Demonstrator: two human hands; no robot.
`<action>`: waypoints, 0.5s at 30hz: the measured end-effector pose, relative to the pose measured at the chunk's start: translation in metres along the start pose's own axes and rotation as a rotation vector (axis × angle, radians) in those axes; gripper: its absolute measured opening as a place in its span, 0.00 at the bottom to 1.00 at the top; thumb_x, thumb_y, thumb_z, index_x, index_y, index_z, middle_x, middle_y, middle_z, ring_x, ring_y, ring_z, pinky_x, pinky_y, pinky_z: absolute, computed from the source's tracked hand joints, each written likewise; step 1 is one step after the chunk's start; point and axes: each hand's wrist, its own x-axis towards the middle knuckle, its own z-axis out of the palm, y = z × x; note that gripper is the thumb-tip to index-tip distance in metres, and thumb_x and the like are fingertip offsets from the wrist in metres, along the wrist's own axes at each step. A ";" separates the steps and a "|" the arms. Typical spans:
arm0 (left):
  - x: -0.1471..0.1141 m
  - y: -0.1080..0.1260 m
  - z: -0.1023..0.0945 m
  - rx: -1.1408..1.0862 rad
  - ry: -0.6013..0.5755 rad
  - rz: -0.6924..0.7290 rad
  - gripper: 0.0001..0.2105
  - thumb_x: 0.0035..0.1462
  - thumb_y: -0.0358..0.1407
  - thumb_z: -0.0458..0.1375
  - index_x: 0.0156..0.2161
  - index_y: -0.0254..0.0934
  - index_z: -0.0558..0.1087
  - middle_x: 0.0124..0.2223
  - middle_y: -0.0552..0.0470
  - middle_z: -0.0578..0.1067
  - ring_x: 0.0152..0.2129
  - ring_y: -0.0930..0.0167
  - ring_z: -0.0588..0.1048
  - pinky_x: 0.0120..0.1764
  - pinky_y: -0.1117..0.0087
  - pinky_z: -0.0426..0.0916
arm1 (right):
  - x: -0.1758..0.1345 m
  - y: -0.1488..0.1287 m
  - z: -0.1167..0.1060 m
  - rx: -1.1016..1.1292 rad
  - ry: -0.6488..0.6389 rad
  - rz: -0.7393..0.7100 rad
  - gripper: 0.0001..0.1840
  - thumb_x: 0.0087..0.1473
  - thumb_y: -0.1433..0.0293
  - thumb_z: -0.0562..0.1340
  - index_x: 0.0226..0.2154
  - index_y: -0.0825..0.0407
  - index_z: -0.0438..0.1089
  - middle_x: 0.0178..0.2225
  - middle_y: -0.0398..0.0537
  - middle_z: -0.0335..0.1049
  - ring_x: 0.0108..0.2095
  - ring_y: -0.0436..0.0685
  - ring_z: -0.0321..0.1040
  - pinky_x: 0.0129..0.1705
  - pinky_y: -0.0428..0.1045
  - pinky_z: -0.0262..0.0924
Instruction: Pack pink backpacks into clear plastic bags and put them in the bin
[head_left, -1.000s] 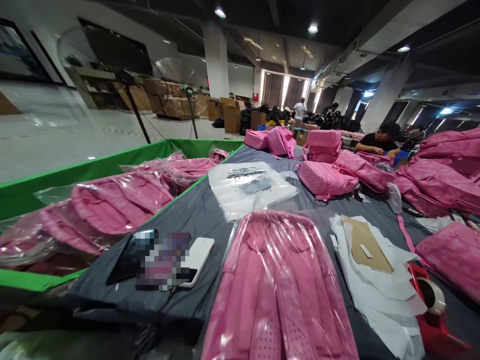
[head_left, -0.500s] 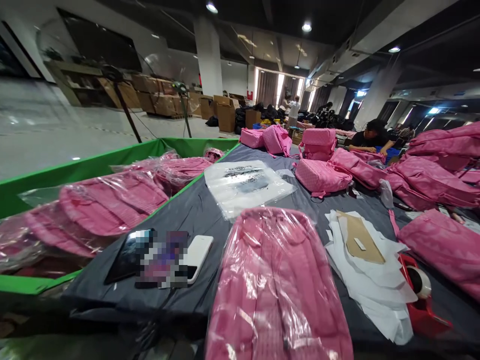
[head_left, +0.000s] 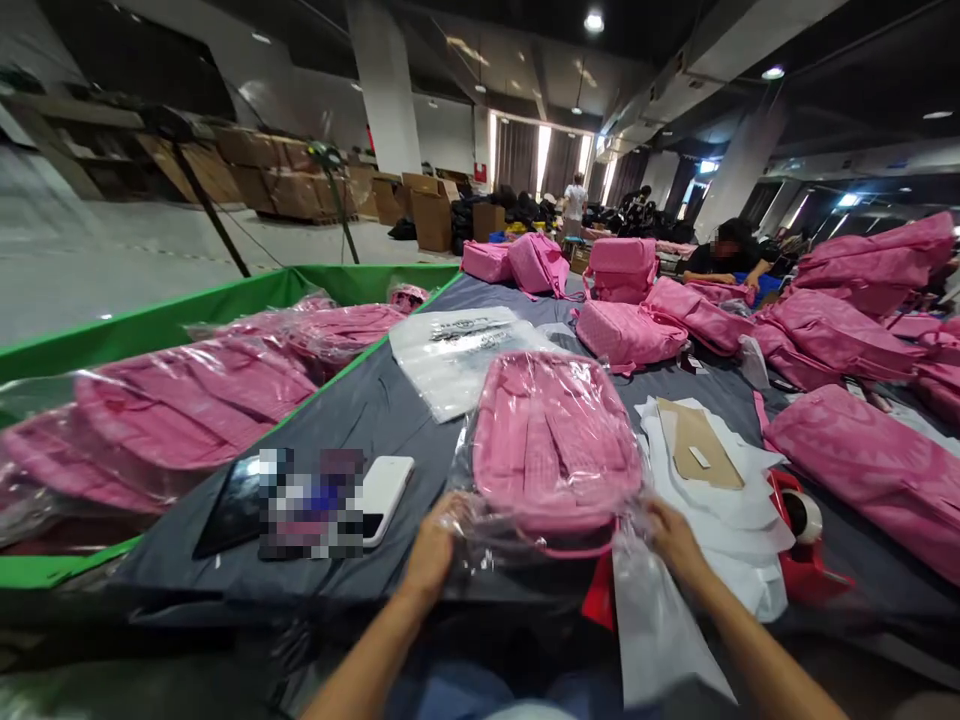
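Note:
A pink backpack (head_left: 555, 440) in a clear plastic bag (head_left: 487, 535) lies on the dark table in front of me, its strap side facing up. At the near left corner of the bag, my left hand (head_left: 435, 545) is closed on the plastic. My right hand (head_left: 675, 540) grips the bag's near right corner, where a long flap of plastic (head_left: 656, 630) hangs over the table edge. Beside that flap a bit of red (head_left: 598, 592) shows; what it is I cannot tell. The fingers of both hands are partly hidden by plastic and slightly blurred.
Left, a green-walled bin (head_left: 247, 285) holds bagged pink backpacks (head_left: 202, 400). A tablet (head_left: 240, 500) and white phone (head_left: 386, 495) lie nearby. White sheets (head_left: 712, 520), a red tape dispenser (head_left: 814, 570) and pink backpacks (head_left: 870, 480) lie right. A co-worker (head_left: 727, 260) bends over the table beyond.
The bagged backpack has gone from large and close to lying farther up the table. Both my hands have come into view, holding the near end of its bag. The camera view has shifted slightly.

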 end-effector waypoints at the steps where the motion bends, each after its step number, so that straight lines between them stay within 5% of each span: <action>1: 0.005 0.005 -0.009 0.021 0.119 0.015 0.24 0.43 0.59 0.62 0.34 0.38 0.76 0.33 0.48 0.81 0.33 0.61 0.79 0.38 0.64 0.75 | 0.008 -0.006 -0.009 0.016 0.090 0.016 0.15 0.48 0.55 0.56 0.22 0.48 0.64 0.19 0.42 0.65 0.23 0.54 0.63 0.28 0.49 0.60; 5: -0.027 -0.012 -0.044 0.087 0.292 -0.122 0.31 0.42 0.62 0.62 0.42 0.38 0.75 0.25 0.53 0.77 0.21 0.65 0.75 0.28 0.66 0.73 | -0.005 -0.019 -0.035 -0.085 0.204 0.041 0.09 0.45 0.59 0.57 0.24 0.48 0.64 0.23 0.43 0.69 0.25 0.54 0.66 0.29 0.48 0.60; 10: -0.109 -0.067 -0.053 0.081 0.318 -0.264 0.33 0.41 0.65 0.65 0.39 0.36 0.75 0.15 0.61 0.65 0.14 0.70 0.66 0.20 0.72 0.63 | -0.084 -0.002 -0.047 -0.263 0.343 0.166 0.20 0.49 0.54 0.57 0.36 0.49 0.72 0.40 0.53 0.79 0.36 0.62 0.76 0.28 0.50 0.64; 15: -0.134 -0.082 -0.084 0.450 0.087 -0.061 0.26 0.49 0.64 0.62 0.29 0.41 0.77 0.19 0.57 0.71 0.17 0.71 0.69 0.25 0.73 0.65 | -0.144 0.068 -0.068 -0.347 0.360 0.302 0.21 0.46 0.47 0.61 0.38 0.40 0.76 0.31 0.53 0.78 0.28 0.67 0.75 0.27 0.59 0.68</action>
